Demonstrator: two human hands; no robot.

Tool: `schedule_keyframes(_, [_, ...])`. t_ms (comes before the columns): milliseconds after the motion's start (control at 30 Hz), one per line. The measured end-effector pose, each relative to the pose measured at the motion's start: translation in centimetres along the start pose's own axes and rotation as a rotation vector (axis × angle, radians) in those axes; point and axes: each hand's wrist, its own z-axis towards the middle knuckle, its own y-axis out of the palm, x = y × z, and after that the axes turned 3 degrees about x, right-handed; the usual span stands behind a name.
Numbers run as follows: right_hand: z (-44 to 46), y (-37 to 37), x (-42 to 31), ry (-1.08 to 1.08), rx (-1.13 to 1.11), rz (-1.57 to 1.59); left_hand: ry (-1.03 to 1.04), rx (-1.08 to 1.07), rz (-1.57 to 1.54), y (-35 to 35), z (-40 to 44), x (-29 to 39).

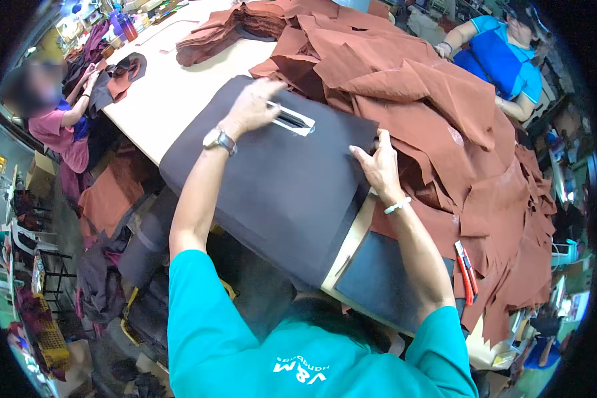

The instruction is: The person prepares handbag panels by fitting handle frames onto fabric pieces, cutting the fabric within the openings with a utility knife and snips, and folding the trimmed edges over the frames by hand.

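Across our work surface (pixel 156 89), rust-brown cloth (pixel 418 93) lies heaped toward the far side and right, an arrangement that seems to leave the near side for the dark sheets (pixel 272 179). Those lie flat at our edge, broad face up, within reach of both arms. Our left hand (pixel 253 109), blurred by motion, is loosely spread above them at one end of a white-edged strip (pixel 297 121), perhaps to smooth or settle it. Our right hand (pixel 381 166) meets the sheets' right corner, thumb apart, apparently steadying them; whether it pinches any, we cannot tell. A red cutter (pixel 467 275) rests nearby, probably for easy reach.
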Motion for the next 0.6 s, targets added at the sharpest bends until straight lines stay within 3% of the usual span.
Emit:
schedule_keyframes(67, [-0.5, -1.0, -1.3, 0.054, -0.04, -0.02, 0.018, -0.124, 0.116, 0.0, -1.4, 2.8])
schedule_keyframes(133, [-0.6, -1.7, 0.7, -0.027, -0.131, -0.164, -0.038, -0.162, -0.008, 0.8, -2.0, 2.5])
schedule_keyframes(200, [-1.4, -2.4, 0.7, 0.031, -0.275, -0.322, -0.052, -0.049, -0.031, 1.3, -2.6, 2.4])
schedule_keyframes(333, [-1.9, -1.2, 1.0, -0.153, -0.139, -0.521, -0.111, 0.056, -0.075, 2.3, -3.0, 2.9])
schedule_keyframes(467, [-1.9, -3.1, -1.9, -0.003, -0.158, -0.558, -0.131, 0.144, -0.077, 3.5, -3.6, 2.6])
schedule_keyframes(600, [-2.0, -7.0, -4.2, -0.055, -0.094, -0.748, -0.149, 0.112, -0.114, 3.6, -3.5, 2.3])
